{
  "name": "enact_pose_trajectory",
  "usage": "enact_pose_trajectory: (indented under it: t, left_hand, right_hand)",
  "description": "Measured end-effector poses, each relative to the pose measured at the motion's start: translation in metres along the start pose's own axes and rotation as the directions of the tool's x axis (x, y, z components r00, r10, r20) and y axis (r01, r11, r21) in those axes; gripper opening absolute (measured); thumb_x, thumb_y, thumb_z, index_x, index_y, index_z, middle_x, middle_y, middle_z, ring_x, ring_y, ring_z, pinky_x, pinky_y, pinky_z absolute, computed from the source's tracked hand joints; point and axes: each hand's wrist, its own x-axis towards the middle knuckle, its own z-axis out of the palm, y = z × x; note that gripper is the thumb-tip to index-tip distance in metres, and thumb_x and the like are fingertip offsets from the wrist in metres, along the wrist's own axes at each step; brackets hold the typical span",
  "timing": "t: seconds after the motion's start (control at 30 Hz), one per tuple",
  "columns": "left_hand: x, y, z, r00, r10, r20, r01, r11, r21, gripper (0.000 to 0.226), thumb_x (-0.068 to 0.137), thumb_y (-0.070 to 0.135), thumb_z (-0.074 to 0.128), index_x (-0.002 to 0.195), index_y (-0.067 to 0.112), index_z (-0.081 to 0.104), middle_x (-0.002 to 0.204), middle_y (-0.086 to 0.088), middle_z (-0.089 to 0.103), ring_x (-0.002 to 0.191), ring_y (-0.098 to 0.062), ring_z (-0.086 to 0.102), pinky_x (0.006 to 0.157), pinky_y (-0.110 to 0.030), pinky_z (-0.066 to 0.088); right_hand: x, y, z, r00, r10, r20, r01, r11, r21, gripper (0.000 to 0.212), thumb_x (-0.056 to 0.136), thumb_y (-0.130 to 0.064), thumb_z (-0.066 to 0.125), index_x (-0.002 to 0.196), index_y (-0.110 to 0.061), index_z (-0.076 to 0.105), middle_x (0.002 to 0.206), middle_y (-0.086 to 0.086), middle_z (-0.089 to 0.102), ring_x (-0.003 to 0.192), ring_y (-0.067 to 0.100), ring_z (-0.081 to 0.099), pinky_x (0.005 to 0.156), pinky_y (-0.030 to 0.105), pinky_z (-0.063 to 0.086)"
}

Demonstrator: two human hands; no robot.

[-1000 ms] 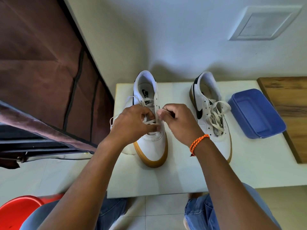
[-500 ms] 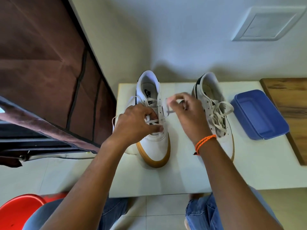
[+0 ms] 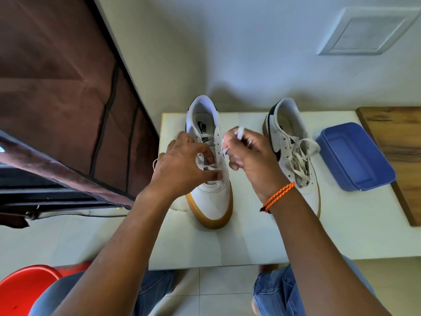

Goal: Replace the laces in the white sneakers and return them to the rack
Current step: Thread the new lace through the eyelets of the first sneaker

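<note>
Two white sneakers with gum soles stand on a white table [image 3: 262,242]. The left sneaker [image 3: 211,197] is partly laced near its toe, its upper eyelets bare. My left hand [image 3: 182,165] lies over its left side, fingers curled on the lace [image 3: 210,167] crossing the lower eyelets. My right hand [image 3: 248,153] is raised just right of that shoe and pinches the free end of the white lace, which loops above my fingers. The right sneaker [image 3: 293,156] stands beside it with loose off-white laces.
A blue plastic tray [image 3: 355,156] sits at the table's right end, beside a wooden surface [image 3: 396,144]. A brown fabric-covered rack [image 3: 68,99] stands at the left. A red stool [image 3: 20,290] is at bottom left. My knees in jeans are below the table edge.
My right hand has drawn the lace end up and to the right, away from the eyelets, over the past second. My left hand stays on the lower lacing.
</note>
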Motion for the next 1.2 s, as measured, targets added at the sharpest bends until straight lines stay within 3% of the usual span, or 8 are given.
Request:
enact_pose_trajectory:
  t: [0.2,0.3,0.4,0.57,0.8,0.97,1.1,1.2]
  left_hand:
    - [0.000,0.000,0.000,1.000,-0.002,0.005,0.002,1.000,-0.005,0.045,0.063,0.072,0.087,0.092,0.043,0.068,0.109,0.014,0.044,0.108,-0.011,0.049,0.095,-0.050,0.052]
    - [0.001,-0.001,0.000,1.000,0.001,0.007,-0.001,1.000,-0.003,0.046,0.062,0.072,0.088,0.092,0.044,0.066,0.109,0.015,0.044,0.108,-0.011,0.049,0.095,-0.051,0.052]
    - [0.000,-0.002,0.001,1.000,0.012,-0.010,-0.013,1.000,-0.016,0.049,0.061,0.071,0.088,0.095,0.046,0.064,0.107,0.016,0.044,0.108,-0.010,0.050,0.092,-0.050,0.053]
    - [-0.002,-0.001,0.002,0.997,0.045,-0.059,-0.046,0.999,-0.026,0.055,0.062,0.070,0.086,0.100,0.043,0.057,0.107,0.015,0.048,0.106,-0.009,0.054,0.085,-0.044,0.056]
    - [-0.002,-0.001,-0.001,0.999,0.037,-0.026,-0.036,0.999,0.033,0.059,0.062,0.072,0.085,0.102,0.045,0.052,0.106,0.016,0.046,0.106,-0.011,0.052,0.085,-0.046,0.056]
    - [-0.003,0.000,-0.003,0.999,0.031,-0.017,-0.030,0.998,0.059,0.063,0.063,0.073,0.085,0.108,0.046,0.051,0.108,0.014,0.048,0.109,-0.013,0.052,0.088,-0.047,0.055]
    - [-0.004,0.003,-0.005,0.999,0.029,-0.019,-0.028,0.998,0.059,0.073,0.063,0.071,0.087,0.116,0.048,0.043,0.109,0.016,0.048,0.105,-0.012,0.052,0.087,-0.047,0.056]
    - [-0.005,0.005,-0.007,1.000,0.007,-0.023,-0.006,1.000,0.023,0.098,0.060,0.069,0.092,0.134,0.045,0.033,0.119,0.012,0.055,0.108,-0.017,0.059,0.085,-0.047,0.057]
  right_hand:
    - [0.001,-0.019,-0.006,0.999,0.029,0.042,-0.049,0.782,0.621,0.024,0.106,-0.024,0.055,0.086,-0.016,0.065,0.067,-0.003,0.038,0.057,0.009,0.033,0.060,0.027,0.030]
    - [0.004,-0.002,-0.010,0.974,0.022,-0.227,0.003,0.994,0.111,0.014,0.099,-0.028,0.070,0.093,-0.016,0.067,0.070,0.005,0.049,0.055,0.013,0.040,0.056,0.033,0.039]
    - [0.001,0.020,-0.004,0.993,-0.015,-0.114,-0.058,0.790,-0.611,0.028,0.093,-0.050,0.069,0.088,-0.024,0.060,0.068,-0.005,0.060,0.062,0.016,0.057,0.062,0.038,0.051]
    - [-0.002,0.026,0.005,1.000,-0.001,0.030,0.022,0.691,-0.723,0.021,0.104,-0.030,0.061,0.085,-0.026,0.053,0.066,-0.007,0.056,0.064,0.015,0.057,0.057,0.032,0.044]
    - [0.002,0.002,0.000,0.993,-0.107,0.050,0.113,0.984,-0.137,0.035,0.106,-0.016,0.059,0.073,-0.014,0.049,0.060,0.006,0.038,0.056,0.021,0.035,0.055,0.037,0.038]
    - [-0.006,-0.015,0.001,0.992,-0.069,0.110,0.019,0.916,0.401,0.033,0.106,-0.008,0.053,0.078,-0.023,0.059,0.074,0.009,0.025,0.060,0.018,0.032,0.060,0.033,0.035]
    - [-0.002,-0.012,0.002,0.996,0.016,0.082,-0.047,0.919,0.393,0.023,0.103,-0.010,0.056,0.080,-0.013,0.057,0.062,0.006,0.033,0.058,0.020,0.030,0.058,0.032,0.036]
    - [0.005,0.001,-0.005,0.987,0.104,-0.125,-0.099,0.994,0.052,0.024,0.101,-0.007,0.059,0.081,0.005,0.054,0.060,0.012,0.047,0.050,0.022,0.039,0.055,0.032,0.041]
